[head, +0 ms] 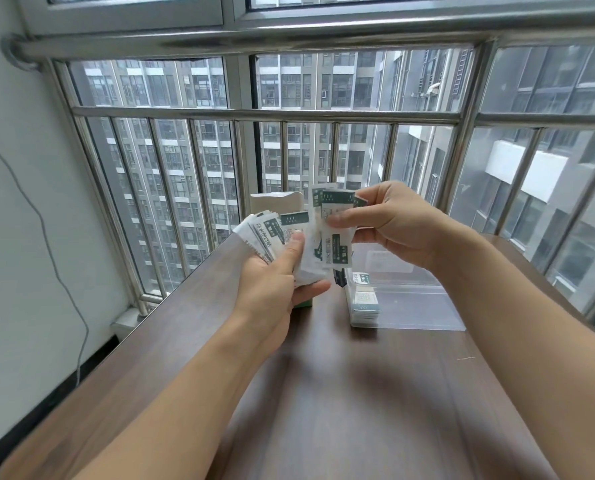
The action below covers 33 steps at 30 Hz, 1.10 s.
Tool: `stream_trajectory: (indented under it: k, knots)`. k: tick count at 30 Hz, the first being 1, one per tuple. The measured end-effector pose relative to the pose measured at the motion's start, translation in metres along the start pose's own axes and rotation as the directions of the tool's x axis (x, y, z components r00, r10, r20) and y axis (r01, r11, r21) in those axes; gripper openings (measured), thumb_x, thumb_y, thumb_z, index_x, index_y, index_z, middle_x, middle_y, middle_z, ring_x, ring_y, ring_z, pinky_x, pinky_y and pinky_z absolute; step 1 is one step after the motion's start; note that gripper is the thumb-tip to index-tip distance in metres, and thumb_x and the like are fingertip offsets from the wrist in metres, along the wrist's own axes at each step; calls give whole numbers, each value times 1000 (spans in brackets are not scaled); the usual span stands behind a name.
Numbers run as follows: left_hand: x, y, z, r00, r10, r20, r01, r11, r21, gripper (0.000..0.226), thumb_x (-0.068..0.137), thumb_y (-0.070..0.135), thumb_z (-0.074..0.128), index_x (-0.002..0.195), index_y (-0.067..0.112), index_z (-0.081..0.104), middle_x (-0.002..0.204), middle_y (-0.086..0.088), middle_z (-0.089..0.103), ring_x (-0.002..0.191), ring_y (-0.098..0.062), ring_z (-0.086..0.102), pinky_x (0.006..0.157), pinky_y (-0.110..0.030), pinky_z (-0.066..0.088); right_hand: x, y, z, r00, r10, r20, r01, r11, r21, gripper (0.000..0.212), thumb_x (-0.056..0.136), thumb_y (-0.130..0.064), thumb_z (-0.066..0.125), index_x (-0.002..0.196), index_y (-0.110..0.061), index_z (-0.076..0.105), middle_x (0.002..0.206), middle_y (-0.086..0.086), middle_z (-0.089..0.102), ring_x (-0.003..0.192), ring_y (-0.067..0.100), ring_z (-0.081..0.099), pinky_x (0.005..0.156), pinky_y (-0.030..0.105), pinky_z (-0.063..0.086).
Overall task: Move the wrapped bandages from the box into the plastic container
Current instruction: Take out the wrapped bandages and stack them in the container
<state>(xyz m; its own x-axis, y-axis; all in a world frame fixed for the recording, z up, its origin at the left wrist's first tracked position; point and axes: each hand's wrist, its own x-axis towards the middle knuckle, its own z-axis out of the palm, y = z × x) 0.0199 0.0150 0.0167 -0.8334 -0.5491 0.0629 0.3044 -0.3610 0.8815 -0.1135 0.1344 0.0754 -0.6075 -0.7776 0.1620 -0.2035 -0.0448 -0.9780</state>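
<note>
My left hand (pixel 278 285) holds a fanned bunch of white-and-green wrapped bandages (pixel 266 237) above the table, thumb pressed on top. My right hand (pixel 389 223) pinches several more wrapped bandages (pixel 334 216) just to the right, and the two bunches overlap in the middle. Behind my hands stands the cardboard box (pixel 277 202) with its flap up; its green lower corner shows under my left hand. The clear plastic container (pixel 421 306) lies on the table below my right hand, with a stack of wrapped bandages (pixel 365 303) at its left end.
The dark wooden table (pixel 341 393) runs up to a steel window railing (pixel 254 116) with glass behind. A white wall with a hanging grey cable (pixel 46 237) is on the left. The table's left edge drops to the floor.
</note>
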Motion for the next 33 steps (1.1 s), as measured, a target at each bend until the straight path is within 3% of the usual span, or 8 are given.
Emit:
stream_trajectory:
  k: [7, 10, 13, 16, 20, 23, 28, 33]
  knots:
    - [0, 6, 0, 988, -141, 69, 145, 988, -56, 22, 105, 16, 48, 108, 2, 64, 80, -7, 76, 62, -12, 70, 43, -20, 52, -5, -20, -10, 849, -527, -41, 463, 780, -422, 20, 80, -7, 81, 95, 7, 76, 91, 11, 79, 76, 23, 74, 70, 35, 61]
    - [2, 10, -1, 968, -214, 132, 233, 961, -150, 32, 106, 28, 45, 111, 5, 66, 79, -7, 73, 58, -10, 63, 40, -17, 49, -11, -29, 4, 878, -455, 148, 450, 678, -581, 20, 81, -7, 80, 99, 1, 78, 94, 2, 79, 79, 11, 75, 67, 26, 60]
    - [3, 11, -3, 964, -216, 156, 242, 953, -180, 36, 103, 37, 47, 98, 12, 73, 74, -6, 67, 58, -11, 58, 39, -17, 49, -16, -35, 14, 905, -345, 249, 422, 657, -625, 20, 79, -9, 83, 100, -8, 81, 93, -2, 80, 84, 15, 76, 75, 39, 63]
    - [4, 7, -5, 968, -198, 156, 222, 963, -151, 40, 101, 12, 51, 75, 15, 81, 74, -6, 61, 57, -10, 56, 38, -16, 47, -21, -41, 18, 921, -244, 304, 389, 619, -683, 20, 79, -16, 83, 99, -16, 82, 89, -7, 80, 82, 20, 76, 75, 47, 62]
    - [3, 5, -2, 986, -149, 72, 157, 980, -125, 22, 94, -6, 54, 84, 1, 72, 71, -8, 63, 53, -6, 60, 39, -14, 46, -25, -47, 11, 939, -132, 319, 331, 609, -721, 19, 79, -20, 83, 98, -22, 82, 85, -8, 79, 79, 22, 75, 75, 49, 62]
    - [3, 5, 2, 996, -90, 3, 90, 987, -134, 11, 92, 1, 62, 87, 7, 69, 69, -2, 71, 54, -5, 64, 41, -14, 48, -23, -49, -1, 947, -122, 297, 295, 696, -655, 23, 78, -19, 82, 100, -10, 81, 91, 4, 80, 84, 36, 73, 82, 60, 58]
    - [5, 3, -4, 993, 45, -106, -55, 995, -86, 10, 87, 6, 73, 94, 13, 72, 87, 0, 77, 72, -11, 72, 49, -18, 53, -19, -36, -13, 953, -141, 267, 210, 945, -252, 28, 74, -11, 76, 95, 6, 74, 97, 13, 77, 91, 23, 72, 87, 39, 58]
    - [2, -3, -2, 979, 195, -61, -185, 972, 142, 12, 86, 9, 76, 93, 18, 73, 86, 1, 78, 74, -15, 71, 49, -20, 50, -8, -23, -5, 983, 150, 102, -146, 988, -45, 37, 75, -1, 72, 111, 3, 68, 100, 13, 76, 93, 24, 74, 82, 37, 62]
